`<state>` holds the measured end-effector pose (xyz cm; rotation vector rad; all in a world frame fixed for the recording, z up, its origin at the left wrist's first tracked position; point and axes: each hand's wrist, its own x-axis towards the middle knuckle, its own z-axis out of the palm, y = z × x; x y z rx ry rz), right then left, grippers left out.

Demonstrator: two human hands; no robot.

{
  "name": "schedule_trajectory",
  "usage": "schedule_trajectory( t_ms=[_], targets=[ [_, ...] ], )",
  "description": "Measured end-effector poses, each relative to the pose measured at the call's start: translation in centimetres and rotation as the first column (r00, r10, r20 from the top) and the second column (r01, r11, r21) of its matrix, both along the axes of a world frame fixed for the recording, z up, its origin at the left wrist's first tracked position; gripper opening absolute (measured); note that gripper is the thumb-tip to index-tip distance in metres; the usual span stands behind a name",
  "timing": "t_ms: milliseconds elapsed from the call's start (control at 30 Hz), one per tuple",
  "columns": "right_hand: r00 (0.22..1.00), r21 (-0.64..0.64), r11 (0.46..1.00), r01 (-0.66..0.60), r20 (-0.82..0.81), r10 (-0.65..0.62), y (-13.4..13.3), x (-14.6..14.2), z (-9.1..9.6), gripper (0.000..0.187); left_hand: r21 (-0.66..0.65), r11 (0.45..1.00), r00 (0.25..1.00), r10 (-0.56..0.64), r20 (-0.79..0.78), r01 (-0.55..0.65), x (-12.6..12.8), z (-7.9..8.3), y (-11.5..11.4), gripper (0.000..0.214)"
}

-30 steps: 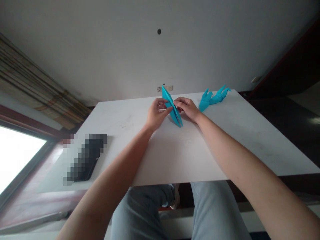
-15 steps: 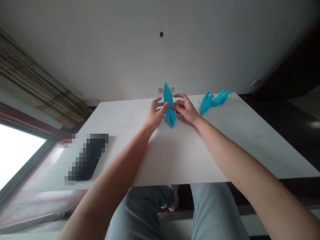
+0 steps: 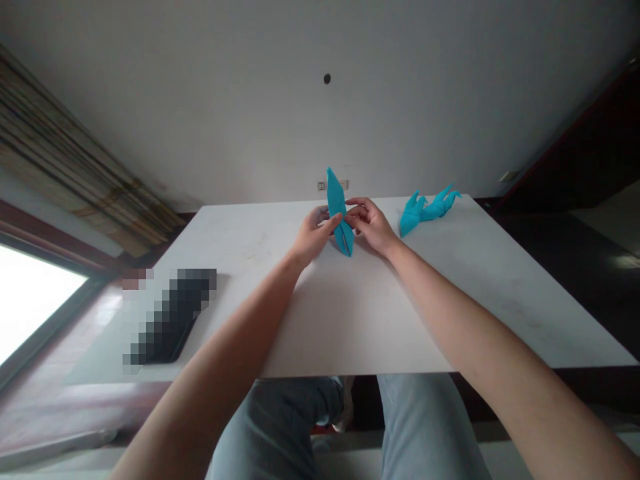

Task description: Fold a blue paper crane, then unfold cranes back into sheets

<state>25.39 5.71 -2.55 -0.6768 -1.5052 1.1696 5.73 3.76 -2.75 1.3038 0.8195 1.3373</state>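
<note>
Between my hands, above the white table, is a folded blue origami paper (image 3: 336,193), long and diamond-shaped, with a slit running up its lower half. My left hand (image 3: 317,230) pinches its left edge near the middle, thumb on the front and fingers behind. From the other side my right hand (image 3: 369,223) grips the right edge at about the same height, its fingertips partly hidden by the paper. Two finished-looking blue origami cranes (image 3: 413,213) (image 3: 440,203) rest close together on the table to the right of my right hand.
The white table (image 3: 310,333) reaches back to a grey wall with a power socket (image 3: 344,185). On its left lies a dark, pixel-blurred flat object (image 3: 175,320). A striped curtain (image 3: 75,153) and a bright window are at the left. My legs are below the front edge.
The upper tip of the paper leans slightly more to the left. My right fingers have drawn closer in to the paper's edge, and my left fingers have curled behind it. The view has shifted slightly.
</note>
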Motion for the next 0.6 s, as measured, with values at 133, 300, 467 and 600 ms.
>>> schedule_trajectory(
  t_ms=[133,300,467,600],
  targets=[
    [0.999,0.020,0.999,0.041,0.034,-0.042,0.34,0.16,-0.44,0.058,0.022,0.984,0.984,0.176,-0.023,-0.175,-0.16,-0.06,-0.16,0.055],
    [0.984,0.128,0.988,0.081,0.146,-0.100,0.26,0.05,-0.78,0.049,0.162,0.964,0.967,0.230,-0.112,-0.211,-0.22,-0.12,-0.69,0.057],
    [0.956,0.245,0.966,0.081,0.254,-0.145,-0.30,-0.01,-0.49,0.059,0.201,0.947,0.946,0.285,-0.156,-0.252,-0.28,-0.14,-0.35,0.044],
    [0.937,0.334,0.942,0.024,0.321,-0.138,-0.46,-0.06,-0.40,0.052,0.241,0.929,0.925,0.329,-0.190,-0.281,-0.22,-0.01,-0.21,0.022]
  ],
)
